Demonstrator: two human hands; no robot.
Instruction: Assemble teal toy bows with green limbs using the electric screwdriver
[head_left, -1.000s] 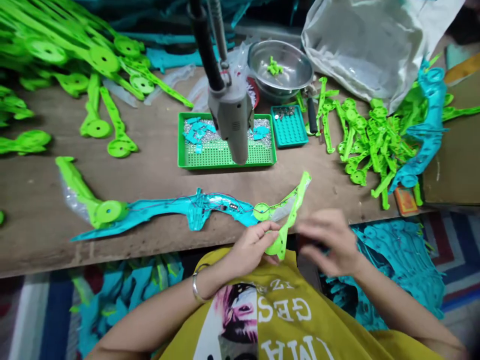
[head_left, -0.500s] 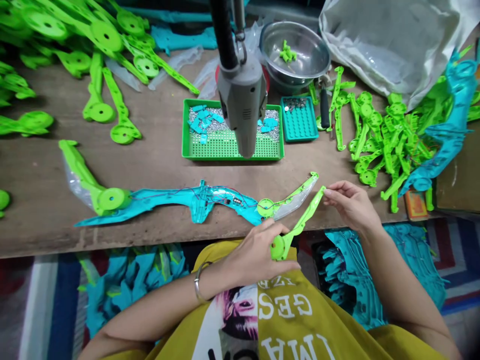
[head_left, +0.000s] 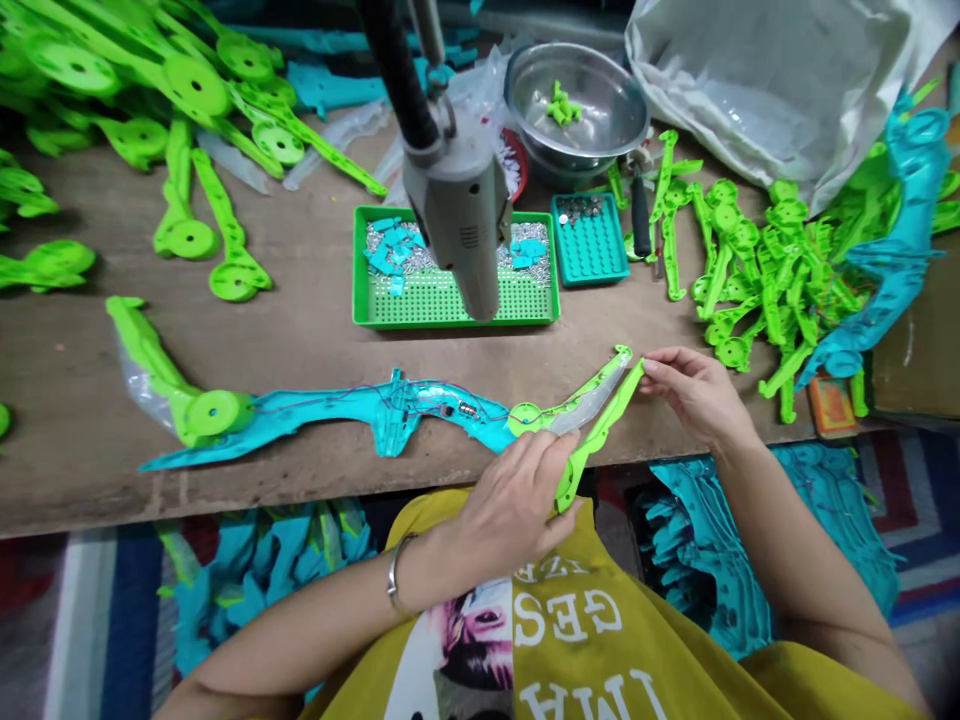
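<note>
A green plastic toy bow limb (head_left: 602,432) is held between my two hands, slanting up to the right. My left hand (head_left: 517,492) grips its round lower end and partly hides it. The thumb and fingertips of my right hand (head_left: 686,390) pinch its narrow tip. Just beyond it lies a blue bow body (head_left: 322,408) with thin wires and small metal parts along its middle. A green limb (head_left: 172,390) is at the body's left end, and another green limb (head_left: 577,397) with a clear strip is at its right end.
A grey power screwdriver (head_left: 465,225) hangs over a green basket (head_left: 457,322) of screws and blue pieces. Behind stand a teal tray (head_left: 592,265) and a steel bowl (head_left: 517,100). Green parts are heaped at left (head_left: 195,85) and right (head_left: 787,270). Blue bodies (head_left: 712,560) are stacked below the table edge.
The held limb has turned, its round end now more covered by my left hand, which has closed further round it. My right hand still pinches the tip. The whole view has shifted slightly.
</note>
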